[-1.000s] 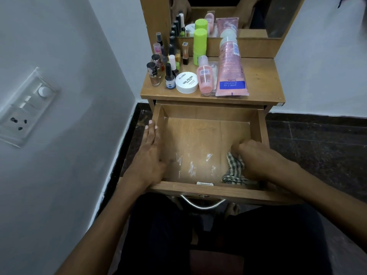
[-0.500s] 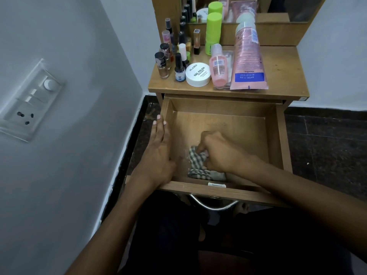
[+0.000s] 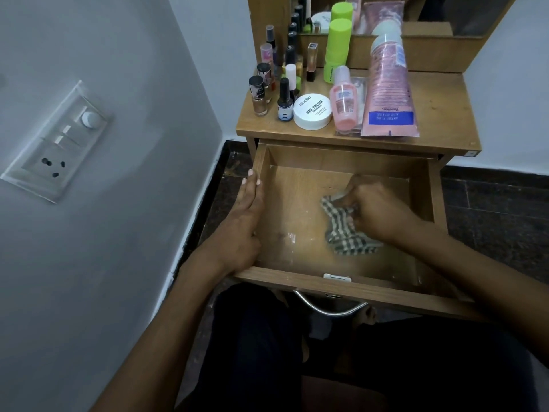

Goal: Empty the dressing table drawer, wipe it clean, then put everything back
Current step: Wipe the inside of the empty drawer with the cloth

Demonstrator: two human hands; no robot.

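The drawer (image 3: 421, 200) is standing pulled out below the tabletop (image 3: 439, 114). Inside it, the cloth (image 3: 344, 230) is lying on the drawer floor toward the middle, under the right hand (image 3: 377, 212). The left hand (image 3: 243, 221) is resting along the drawer's left wall. On the tabletop, small bottles (image 3: 267, 81) are standing at the left, the round jar (image 3: 312, 111) just right of them, and the tube (image 3: 389, 87) is lying further right. A switch panel (image 3: 56, 141) is sitting on the wall to the left.

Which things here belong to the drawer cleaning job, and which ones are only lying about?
Belong to the job:
- drawer, pulled open
- checked cloth, gripped by the right hand
- left hand, resting on the drawer's left wall
- nail polish bottles, white nail polish remover tub, pink bottle, green stick, pink tube, all on the tabletop

Just there:
- wall switchboard
- mirror
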